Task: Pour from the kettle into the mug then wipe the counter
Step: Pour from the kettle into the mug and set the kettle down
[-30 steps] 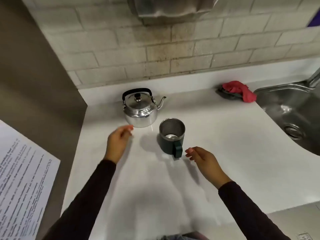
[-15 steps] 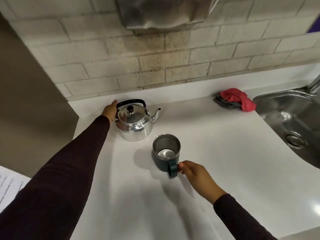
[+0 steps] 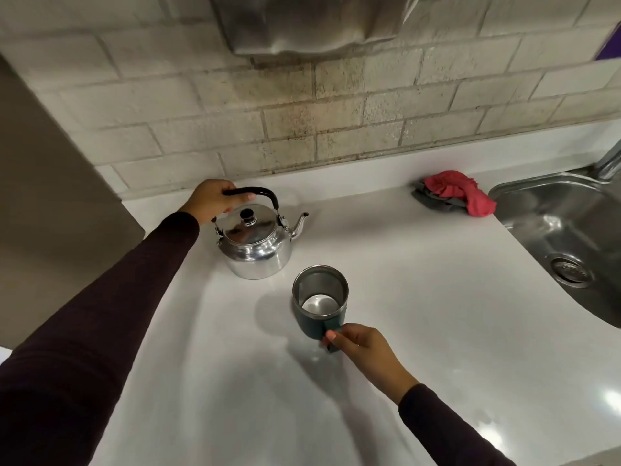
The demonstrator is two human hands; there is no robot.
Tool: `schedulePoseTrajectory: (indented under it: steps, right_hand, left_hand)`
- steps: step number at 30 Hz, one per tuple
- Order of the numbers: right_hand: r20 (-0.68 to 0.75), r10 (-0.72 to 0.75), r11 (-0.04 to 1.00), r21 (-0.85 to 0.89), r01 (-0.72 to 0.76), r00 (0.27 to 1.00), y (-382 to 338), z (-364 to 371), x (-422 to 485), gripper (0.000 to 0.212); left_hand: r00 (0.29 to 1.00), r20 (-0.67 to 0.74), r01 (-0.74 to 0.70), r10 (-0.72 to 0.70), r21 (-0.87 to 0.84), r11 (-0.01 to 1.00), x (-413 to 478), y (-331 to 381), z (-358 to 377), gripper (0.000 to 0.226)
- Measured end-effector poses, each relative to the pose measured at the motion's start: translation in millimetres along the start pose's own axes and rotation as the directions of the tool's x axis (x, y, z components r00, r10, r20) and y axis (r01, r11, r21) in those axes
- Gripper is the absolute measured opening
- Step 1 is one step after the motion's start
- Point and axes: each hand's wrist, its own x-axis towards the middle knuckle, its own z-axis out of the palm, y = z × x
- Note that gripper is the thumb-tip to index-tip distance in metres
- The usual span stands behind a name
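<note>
A shiny steel kettle (image 3: pixel 257 248) with a black arched handle stands on the white counter (image 3: pixel 420 297), spout pointing right. My left hand (image 3: pixel 211 200) is wrapped around the left end of that handle. In front of the kettle and slightly right sits a dark green mug (image 3: pixel 319 304) with a steel inside, upright and looking empty. My right hand (image 3: pixel 361 346) pinches the mug's handle at its near side. A crumpled red cloth (image 3: pixel 458 190) lies on a grey one at the back right.
A steel sink (image 3: pixel 564 237) is sunk into the counter at the right, with a tap base at its far corner. A brick wall backs the counter, with a metal dispenser (image 3: pixel 309 25) mounted above. A brown panel bounds the left side.
My left hand went from beside the kettle up onto its handle and closed on it. My right hand moved in and took the mug's handle. The view shifted closer.
</note>
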Motion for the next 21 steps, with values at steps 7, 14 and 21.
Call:
schedulePoseTrajectory:
  steps: [7, 14, 21]
  right_hand:
    - [0.062, 0.0, 0.985, 0.169, -0.011, 0.998, -3.9, 15.3, 3.0, 0.041]
    - [0.064, -0.045, 0.993, 0.111, 0.038, 0.997, 4.3, 18.8, 6.3, 0.045]
    - [0.036, -0.086, 0.994, 0.073, 0.084, 0.996, 10.7, 20.4, 8.6, 0.045]
  left_hand:
    - [0.993, 0.115, -0.056, 0.034, 0.192, 0.98, -3.0, 11.0, 1.8, 0.043]
    - [0.997, -0.044, -0.051, 0.056, 0.108, 0.993, -16.4, 17.1, 3.6, 0.051]
    - [0.979, -0.113, -0.173, 0.17, -0.018, 0.985, -68.4, 60.0, -39.1, 0.017]
